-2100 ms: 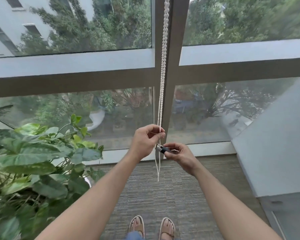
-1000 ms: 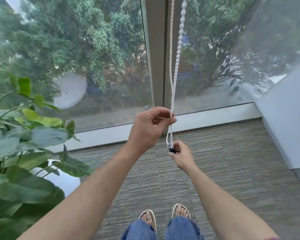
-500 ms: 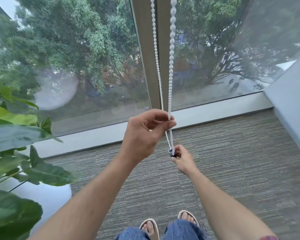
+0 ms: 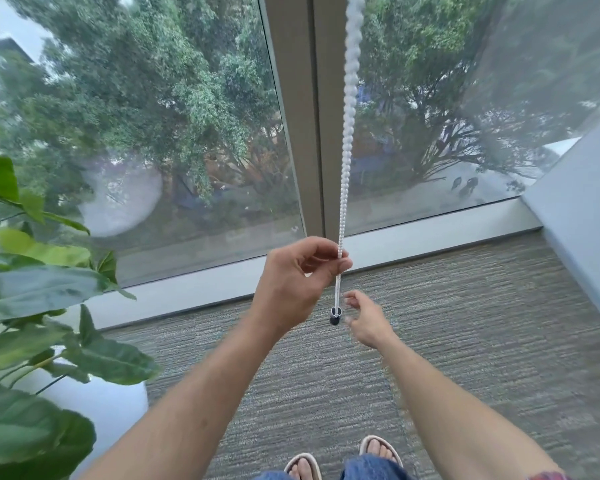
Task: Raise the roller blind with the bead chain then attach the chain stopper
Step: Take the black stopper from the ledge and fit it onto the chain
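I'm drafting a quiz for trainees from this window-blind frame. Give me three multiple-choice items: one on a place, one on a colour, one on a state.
1. Where is the small dark plastic chain stopper?
A. On the grey carpet
B. At the bottom of the white bead chain's loop
C. On the window sill

2. What colour is the pot of the leafy green plant?
A. White
B. Red
C. Black

3. What is the right hand doing?
A. Gripping the stopper
B. Pinching the chain
C. Open beside the stopper, holding nothing

Answers: 1 B, the stopper hangs at the loop's low end, below the left hand. 2 A, the pot under the leaves is white. 3 C, its fingers are spread, apart from the stopper, while the left hand pinches the chain.
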Tool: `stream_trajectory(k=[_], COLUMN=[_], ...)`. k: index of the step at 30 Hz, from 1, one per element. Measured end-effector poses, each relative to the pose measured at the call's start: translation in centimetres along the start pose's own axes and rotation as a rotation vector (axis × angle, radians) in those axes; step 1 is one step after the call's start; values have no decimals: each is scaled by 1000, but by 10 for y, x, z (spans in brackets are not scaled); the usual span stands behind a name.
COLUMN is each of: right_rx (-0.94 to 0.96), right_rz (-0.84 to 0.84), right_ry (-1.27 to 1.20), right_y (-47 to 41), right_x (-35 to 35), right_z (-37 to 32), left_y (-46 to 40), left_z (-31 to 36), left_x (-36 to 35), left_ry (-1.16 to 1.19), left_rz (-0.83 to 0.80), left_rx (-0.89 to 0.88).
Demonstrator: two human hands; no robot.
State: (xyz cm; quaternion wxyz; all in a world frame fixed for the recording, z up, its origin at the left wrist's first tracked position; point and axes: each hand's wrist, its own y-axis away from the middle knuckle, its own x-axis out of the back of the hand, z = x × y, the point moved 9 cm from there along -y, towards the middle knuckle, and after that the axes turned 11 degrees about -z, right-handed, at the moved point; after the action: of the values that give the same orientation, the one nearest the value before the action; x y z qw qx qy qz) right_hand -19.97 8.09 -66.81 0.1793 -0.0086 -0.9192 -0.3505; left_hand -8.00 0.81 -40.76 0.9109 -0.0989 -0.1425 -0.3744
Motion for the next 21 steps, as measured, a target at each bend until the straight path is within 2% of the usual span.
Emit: stream_trajectory(k=[7, 11, 16, 21], right_rx=[327, 503, 633, 743], right_rz=[139, 170, 246, 360], right_ry=[-195, -273, -228, -182], right_y=[85, 142, 215, 279], right_x=[62, 100, 146, 187], right_z=[-121, -206, -307, -389], left_y=[-5, -16, -40, -58], left_z=[21, 54, 139, 239], left_x=[9, 25, 68, 112], left_ry=[24, 127, 191, 151], left_rz=[-9, 35, 145, 180], left_rx=[125, 181, 106, -16])
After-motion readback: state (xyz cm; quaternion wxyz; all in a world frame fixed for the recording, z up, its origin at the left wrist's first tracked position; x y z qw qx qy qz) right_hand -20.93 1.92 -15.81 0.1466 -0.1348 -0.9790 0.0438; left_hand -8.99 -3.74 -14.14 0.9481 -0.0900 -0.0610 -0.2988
